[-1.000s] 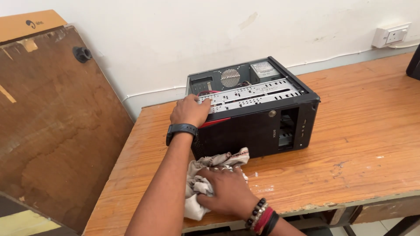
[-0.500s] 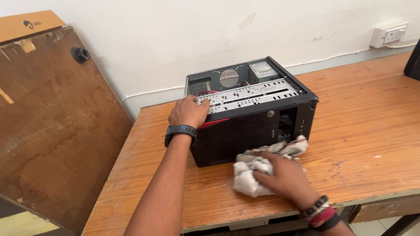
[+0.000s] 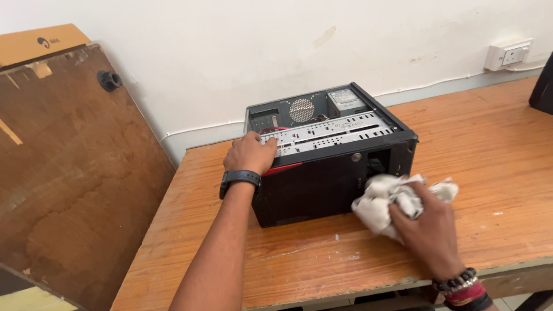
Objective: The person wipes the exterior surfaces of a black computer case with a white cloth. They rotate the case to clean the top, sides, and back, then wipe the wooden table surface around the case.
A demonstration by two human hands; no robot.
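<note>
cloth at the front of an open computer case

while the left hand (image 3: pixel 249 152) rests flat on the top edge of the black computer case (image 3: pixel 328 161), fingers spread and gripping nothing, the right hand (image 3: pixel 429 227) is bunched around a crumpled white cloth (image 3: pixel 386 198) — fingers closed on it. the cloth touches the lower front corner of the case on the right side and also lies on the wooden table (image 3: pixel 495 150). the case sits near the back middle of the table, its side panel off, so the metal drive bracket (image 3: pixel 331 129) and a round fan grille (image 3: pixel 301 110) show inside. a black watch (image 3: pixel 239 178) is on the left wrist, beaded bracelets (image 3: pixel 461 285) on the right. hands are well apart, one at each end of the case. a brown wooden board (image 3: pixel 69 173) leans against the wall left of the table — a white wall socket (image 3: pixel 508 55) is up right.
</note>
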